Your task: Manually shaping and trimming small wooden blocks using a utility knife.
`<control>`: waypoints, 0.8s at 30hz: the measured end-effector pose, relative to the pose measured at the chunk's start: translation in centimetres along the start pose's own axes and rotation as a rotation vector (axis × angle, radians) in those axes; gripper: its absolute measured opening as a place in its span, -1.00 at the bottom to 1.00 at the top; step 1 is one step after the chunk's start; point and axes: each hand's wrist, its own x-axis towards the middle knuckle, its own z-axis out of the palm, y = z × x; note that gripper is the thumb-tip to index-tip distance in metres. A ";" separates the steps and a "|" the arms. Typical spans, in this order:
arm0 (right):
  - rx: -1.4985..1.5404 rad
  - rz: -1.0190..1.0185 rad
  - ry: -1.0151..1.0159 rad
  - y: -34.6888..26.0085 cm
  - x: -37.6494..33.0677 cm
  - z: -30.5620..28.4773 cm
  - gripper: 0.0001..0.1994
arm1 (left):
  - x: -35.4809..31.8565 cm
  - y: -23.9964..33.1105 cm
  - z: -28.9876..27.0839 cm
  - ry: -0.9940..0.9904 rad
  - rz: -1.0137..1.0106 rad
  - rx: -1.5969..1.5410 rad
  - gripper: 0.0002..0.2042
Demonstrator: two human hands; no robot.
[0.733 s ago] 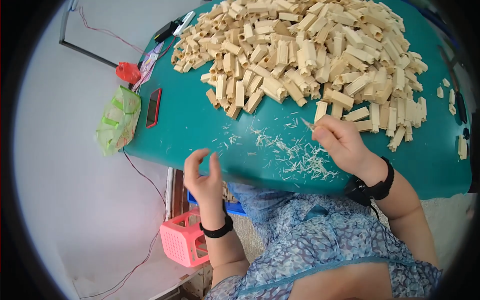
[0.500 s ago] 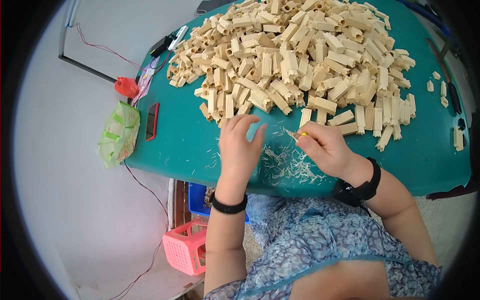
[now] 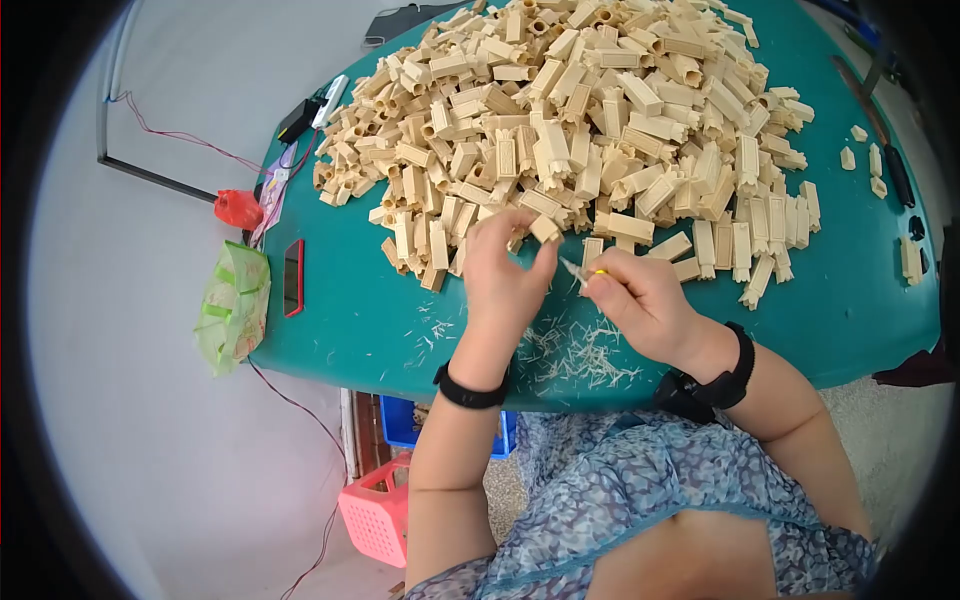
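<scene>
Left hand (image 3: 503,272) pinches a small beige moulded plastic block (image 3: 545,229) while the right hand (image 3: 640,300) holds a thin metal blade with a yellow handle (image 3: 577,271) just beside it.

The block sits at the tips of the left thumb and fingers, raised off the teal tabletop (image 3: 380,320) at the near edge of the big heap of matching beige blocks (image 3: 590,120). The right hand is clenched round the tool, whose point aims left toward the underside of the held block; whether it touches cannot be told. Pale plastic shavings (image 3: 580,355) lie scattered on the table below both hands. A black band (image 3: 470,392) circles the left wrist, a black wristwatch (image 3: 720,375) the right. At the table's left edge lie a red-edged phone (image 3: 293,277) and a green plastic bag (image 3: 232,305).
</scene>
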 end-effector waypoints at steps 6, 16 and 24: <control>0.047 0.089 -0.033 -0.3 -0.4 0.0 -0.72 | -5.0 2.7 -3.0 0.087 -0.156 -0.768 -0.74; -0.031 -0.014 -0.284 -0.7 -1.0 1.1 -0.74 | -9.0 3.4 -4.3 -0.004 -0.222 -0.915 -0.65; -0.098 -0.028 -0.348 -0.3 -1.0 1.4 -0.75 | -10.0 2.6 -4.6 0.116 -0.121 -0.747 -0.58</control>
